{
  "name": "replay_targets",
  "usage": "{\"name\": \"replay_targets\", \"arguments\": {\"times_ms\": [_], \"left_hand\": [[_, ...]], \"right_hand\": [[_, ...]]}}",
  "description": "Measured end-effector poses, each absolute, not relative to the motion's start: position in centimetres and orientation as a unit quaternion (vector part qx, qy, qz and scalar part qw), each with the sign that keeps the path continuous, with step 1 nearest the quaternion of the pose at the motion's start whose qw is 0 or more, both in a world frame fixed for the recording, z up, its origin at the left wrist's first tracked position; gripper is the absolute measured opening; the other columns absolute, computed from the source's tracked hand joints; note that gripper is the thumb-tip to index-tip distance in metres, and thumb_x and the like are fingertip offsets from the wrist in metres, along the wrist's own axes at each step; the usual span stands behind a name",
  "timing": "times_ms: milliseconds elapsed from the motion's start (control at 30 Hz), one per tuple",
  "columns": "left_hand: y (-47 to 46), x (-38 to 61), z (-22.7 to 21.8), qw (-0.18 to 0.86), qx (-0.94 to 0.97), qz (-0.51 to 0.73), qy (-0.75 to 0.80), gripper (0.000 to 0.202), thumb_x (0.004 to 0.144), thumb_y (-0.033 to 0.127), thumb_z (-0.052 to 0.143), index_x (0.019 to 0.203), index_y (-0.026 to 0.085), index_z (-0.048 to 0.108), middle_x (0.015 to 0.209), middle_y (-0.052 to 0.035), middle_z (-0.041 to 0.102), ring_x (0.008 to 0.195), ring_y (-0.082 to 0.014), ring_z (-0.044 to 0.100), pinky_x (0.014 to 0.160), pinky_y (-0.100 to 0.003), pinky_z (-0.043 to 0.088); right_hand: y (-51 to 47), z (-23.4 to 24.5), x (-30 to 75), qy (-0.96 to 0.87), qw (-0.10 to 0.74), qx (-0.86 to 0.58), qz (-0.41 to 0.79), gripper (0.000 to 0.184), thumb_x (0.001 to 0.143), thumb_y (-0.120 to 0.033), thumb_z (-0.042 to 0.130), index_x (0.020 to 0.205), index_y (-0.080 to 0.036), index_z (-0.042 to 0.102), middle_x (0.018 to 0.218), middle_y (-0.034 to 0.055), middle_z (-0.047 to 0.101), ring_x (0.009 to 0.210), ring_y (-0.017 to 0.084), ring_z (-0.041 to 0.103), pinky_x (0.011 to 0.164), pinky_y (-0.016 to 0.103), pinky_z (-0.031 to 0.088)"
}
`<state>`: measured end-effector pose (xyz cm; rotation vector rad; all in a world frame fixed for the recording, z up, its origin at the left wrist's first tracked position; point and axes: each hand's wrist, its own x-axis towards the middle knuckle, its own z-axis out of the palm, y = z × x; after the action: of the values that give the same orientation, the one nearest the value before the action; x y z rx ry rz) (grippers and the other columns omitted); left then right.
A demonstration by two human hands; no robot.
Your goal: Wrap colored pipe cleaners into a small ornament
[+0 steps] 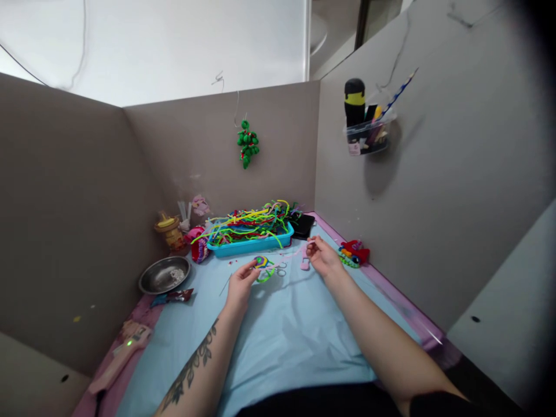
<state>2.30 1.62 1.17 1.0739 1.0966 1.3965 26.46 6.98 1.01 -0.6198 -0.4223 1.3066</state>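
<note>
Above the blue cloth, my left hand (242,282) pinches a small coiled piece of pipe cleaners (263,263) in yellow, purple and green, with a bright green loop hanging below. From that piece a pale pink pipe cleaner (289,255) stretches across to the right. Its far end is between the closed fingertips of my right hand (322,256). Just behind the coil lies a pair of scissors (281,270), partly hidden. A small pink plastic object (304,262) rests beside my right hand; its kind is unclear.
A blue tray (249,248) heaped with colourful pipe cleaners stands at the back. To the left are a metal bowl (150,279), a crumpled wrapper (174,296) and a pink glue gun (121,358). A black box (303,226) and a red bundle (357,252) sit right. Grey partitions enclose the table.
</note>
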Motion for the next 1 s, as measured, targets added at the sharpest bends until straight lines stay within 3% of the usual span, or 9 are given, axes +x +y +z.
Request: {"name": "replay_targets", "arguments": {"times_ms": [233, 467, 600, 667, 767, 1000], "left_hand": [[1.8, 2.1, 1.0, 0.508, 0.443, 0.586, 0.451, 0.048, 0.055, 0.031, 0.078, 0.099, 0.014, 0.068, 0.078, -0.0065, 0.071, 0.070, -0.0160, 0.063, 0.069, -0.027, 0.047], [1.6, 2.4, 1.0, 0.516, 0.464, 0.579, 0.428, 0.046, 0.056, 0.030, 0.077, 0.099, 0.014, 0.068, 0.085, -0.0085, 0.072, 0.077, -0.0190, 0.065, 0.075, -0.030, 0.048], [1.4, 2.6, 1.2, 0.528, 0.462, 0.572, 0.424, 0.048, 0.055, 0.029, 0.078, 0.100, 0.014, 0.068, 0.086, -0.0091, 0.072, 0.081, -0.0217, 0.065, 0.079, -0.032, 0.047], [1.3, 2.7, 1.2, 0.541, 0.463, 0.565, 0.418, 0.051, 0.055, 0.028, 0.078, 0.103, 0.014, 0.067, 0.088, -0.0099, 0.072, 0.084, -0.0230, 0.065, 0.080, -0.033, 0.047], [1.2, 2.7, 1.2, 0.563, 0.470, 0.557, 0.391, 0.058, 0.055, 0.027, 0.078, 0.109, 0.014, 0.064, 0.097, -0.0121, 0.070, 0.092, -0.0256, 0.063, 0.082, -0.034, 0.047], [1.4, 2.5, 1.0, 0.550, 0.469, 0.582, 0.372, 0.058, 0.058, 0.028, 0.076, 0.113, 0.015, 0.061, 0.111, -0.0140, 0.064, 0.109, -0.0275, 0.055, 0.091, -0.035, 0.043]], "right_hand": [[7.1, 0.1, 26.0, -0.297, 0.745, -0.385, 0.456, 0.032, 0.058, -0.013, 0.067, 0.084, -0.022, 0.052, 0.066, -0.0039, 0.058, 0.058, 0.011, 0.058, 0.053, 0.022, 0.048], [6.6, -1.4, 24.7, -0.559, 0.597, -0.507, 0.273, 0.049, 0.067, -0.012, 0.047, 0.114, -0.024, 0.050, 0.085, 0.0008, 0.058, 0.062, 0.012, 0.054, 0.055, 0.025, 0.046], [6.5, -1.7, 24.3, -0.656, 0.514, -0.528, 0.164, 0.037, 0.069, -0.010, 0.047, 0.102, -0.021, 0.061, 0.091, 0.0046, 0.060, 0.075, 0.016, 0.055, 0.072, 0.031, 0.045], [6.4, -1.7, 24.3, -0.680, 0.479, -0.535, 0.148, 0.034, 0.071, -0.010, 0.048, 0.101, -0.020, 0.062, 0.085, 0.0042, 0.059, 0.074, 0.016, 0.054, 0.072, 0.031, 0.044], [6.2, -2.0, 24.1, -0.717, 0.437, -0.524, 0.143, 0.045, 0.068, -0.003, 0.047, 0.107, -0.022, 0.061, 0.085, 0.0035, 0.058, 0.076, 0.016, 0.053, 0.074, 0.029, 0.043], [6.0, -2.6, 23.8, -0.777, 0.366, -0.495, 0.131, 0.044, 0.059, 0.009, 0.045, 0.083, -0.020, 0.068, 0.089, 0.0059, 0.055, 0.086, 0.018, 0.052, 0.078, 0.028, 0.041]]}}
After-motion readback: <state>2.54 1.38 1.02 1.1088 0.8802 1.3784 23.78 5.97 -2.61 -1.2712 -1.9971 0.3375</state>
